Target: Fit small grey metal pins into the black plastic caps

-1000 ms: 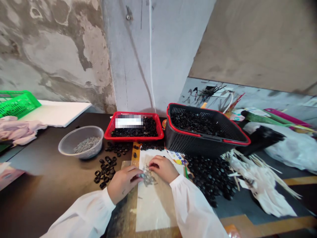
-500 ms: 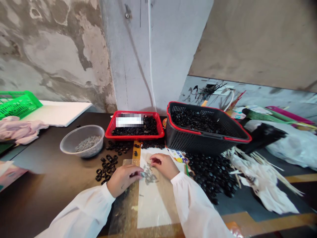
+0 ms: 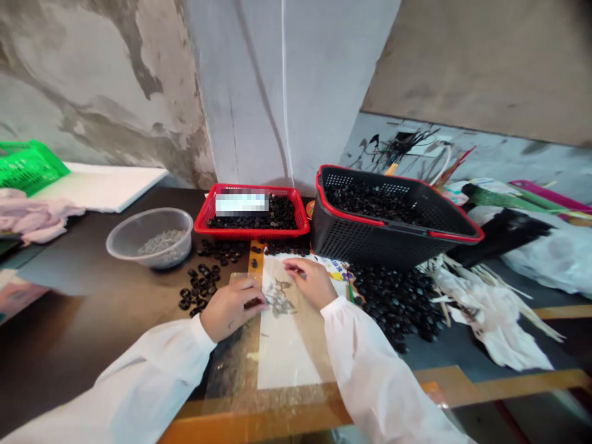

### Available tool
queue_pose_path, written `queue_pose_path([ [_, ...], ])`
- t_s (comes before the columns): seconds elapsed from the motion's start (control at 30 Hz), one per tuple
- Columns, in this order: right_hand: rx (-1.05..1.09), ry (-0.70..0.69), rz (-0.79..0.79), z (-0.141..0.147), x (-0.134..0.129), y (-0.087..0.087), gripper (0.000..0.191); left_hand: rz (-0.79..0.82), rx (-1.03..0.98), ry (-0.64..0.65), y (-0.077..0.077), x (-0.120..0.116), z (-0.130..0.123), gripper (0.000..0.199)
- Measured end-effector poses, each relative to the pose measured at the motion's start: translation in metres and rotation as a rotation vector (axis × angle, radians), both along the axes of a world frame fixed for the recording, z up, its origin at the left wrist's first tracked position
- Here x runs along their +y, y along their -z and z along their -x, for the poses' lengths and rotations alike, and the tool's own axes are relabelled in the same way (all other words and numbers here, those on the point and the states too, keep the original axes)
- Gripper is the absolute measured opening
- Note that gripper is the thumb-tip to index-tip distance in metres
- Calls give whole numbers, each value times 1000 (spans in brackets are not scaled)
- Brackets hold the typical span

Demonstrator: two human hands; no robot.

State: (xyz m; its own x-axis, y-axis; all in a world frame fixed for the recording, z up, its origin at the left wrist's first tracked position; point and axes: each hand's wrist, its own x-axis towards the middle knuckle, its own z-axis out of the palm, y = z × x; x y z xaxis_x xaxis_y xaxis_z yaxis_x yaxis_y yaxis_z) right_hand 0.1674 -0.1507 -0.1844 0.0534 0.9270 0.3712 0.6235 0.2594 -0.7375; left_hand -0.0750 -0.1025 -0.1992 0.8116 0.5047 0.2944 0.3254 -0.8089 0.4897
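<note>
Here we are at the white sheet [image 3: 289, 364], our landmark, with a loose scatter of small grey pieces [image 3: 281, 302] lying on its far half. In at the sheet's left edge comes the left hand [image 3: 230, 308], fingers curled, thumb and fingertips close together right beside the grey pieces; whether anything is pinched there, I cannot tell. Over the sheet's far right part, the right hand [image 3: 312, 282] bends its thumb and forefinger toward each other just beyond the scatter, and again any piece between them is too small to make out. Left of the sheet, dark round pieces [image 3: 201, 285] lie loose on the table [image 3: 102, 320], and farther left a clear bowl [image 3: 123, 246] holds a heap of grey bits [image 3: 161, 242]. Beyond the sheet sits a red basket [image 3: 252, 234] of black pieces; beyond and to its right, a bigger black basket [image 3: 361, 237], well stocked too. And right of the sheet, a broad spread of glossy black pieces [image 3: 400, 305], with crumpled white material [image 3: 493, 327] farther right!
</note>
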Motion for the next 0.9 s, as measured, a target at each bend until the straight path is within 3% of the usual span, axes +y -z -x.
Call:
queue_pose_path([
  [0.23,8,-39,8,3,3,7,35,20,49,-29,-7,-2,-2,20],
  [0.5,-55,-107,39,14,0,2,42,75,-88,-135,-4,4,-2,22],
  [0.77,-208,-99,33,14,-3,-3,21,329,-281,-213,-7,8,-4,20],
  [0.9,-263,-110,-55,18,-3,-5,13,505,-401,-210,-3,9,-6,27],
])
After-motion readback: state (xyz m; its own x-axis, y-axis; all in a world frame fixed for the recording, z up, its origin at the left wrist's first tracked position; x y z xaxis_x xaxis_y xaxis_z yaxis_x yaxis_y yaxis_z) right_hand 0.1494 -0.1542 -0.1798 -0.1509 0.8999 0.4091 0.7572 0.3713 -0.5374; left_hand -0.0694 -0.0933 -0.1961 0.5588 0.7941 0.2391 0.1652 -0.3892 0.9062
